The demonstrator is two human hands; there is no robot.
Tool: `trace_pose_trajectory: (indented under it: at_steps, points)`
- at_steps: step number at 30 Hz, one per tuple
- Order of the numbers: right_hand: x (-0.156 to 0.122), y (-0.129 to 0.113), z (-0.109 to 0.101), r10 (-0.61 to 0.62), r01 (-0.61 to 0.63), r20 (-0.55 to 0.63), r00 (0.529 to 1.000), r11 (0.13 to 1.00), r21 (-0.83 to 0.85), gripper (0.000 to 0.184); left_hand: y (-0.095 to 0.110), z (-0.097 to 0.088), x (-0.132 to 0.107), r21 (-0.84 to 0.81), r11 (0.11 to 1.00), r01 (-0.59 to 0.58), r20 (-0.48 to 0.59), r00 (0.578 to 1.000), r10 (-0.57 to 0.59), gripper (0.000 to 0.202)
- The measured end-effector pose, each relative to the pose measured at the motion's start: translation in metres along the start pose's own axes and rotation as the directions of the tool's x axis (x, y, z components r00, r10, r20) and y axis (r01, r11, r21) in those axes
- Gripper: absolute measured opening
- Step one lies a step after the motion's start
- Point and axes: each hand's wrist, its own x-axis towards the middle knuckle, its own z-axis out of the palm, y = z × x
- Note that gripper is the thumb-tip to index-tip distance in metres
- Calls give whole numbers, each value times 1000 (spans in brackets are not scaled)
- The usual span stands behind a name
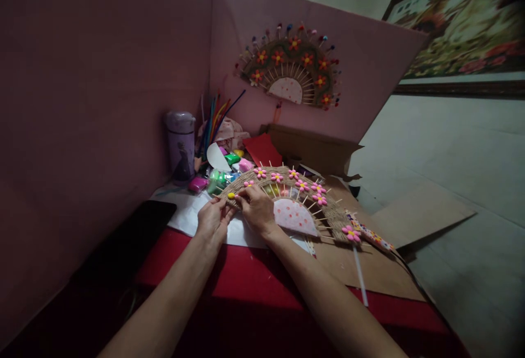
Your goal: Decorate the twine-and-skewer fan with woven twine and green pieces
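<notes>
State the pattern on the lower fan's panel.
Panel: pale with reddish dots, seen in the head view.

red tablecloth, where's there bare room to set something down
The red tablecloth is mostly bare between the left forearm and right forearm, in front of the white paper. The brown cardboard has a free patch right of the white stick, in front of the floral strip. Crowded: behind the twine fan, with the purple flask and colored packets.

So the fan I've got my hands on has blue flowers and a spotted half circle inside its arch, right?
Not blue: the head view shows that the flowers on that fan are pink with yellow centres. The spotted half circle inside its arch is right.
</notes>
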Motion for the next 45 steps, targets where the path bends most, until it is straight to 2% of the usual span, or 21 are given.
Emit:
trace_pose_trajectory:
  at_steps: [18, 22, 27, 32, 38, 45]
  points:
    - [1, 0, 5, -50, 50, -10, 999, 997, -52, 8, -1, -1, 0, 15, 1000, -5, 10, 1000, 5, 20]
    - [-1, 1, -1, -115, 116, 13, 993, 992, -57, 10, -1, 0, -1, 15, 1000, -5, 9, 1000, 5, 21]
    - [-12, -2, -11, -182, 198, 91, 979, 956, -216, 19, -2, -1, 2, 0, 1000, -9, 9, 1000, 9, 20]
    - [-18, -6, -8, -177, 218, 148, 973, 914, -341, 26, -3, -2, 3, -1, 1000, -3, 8, 1000, 3, 20]
    - [-18, -4, -9, -152, 189, 142, 978, 933, -307, 24, -3, -1, 2, -6, 1000, -10, -3, 1000, 10, 20]
    - [-22, -6, -8, -126, 163, 140, 982, 941, -297, 34, -3, 0, 1, -10, 1000, -10, -8, 1000, 9, 21]
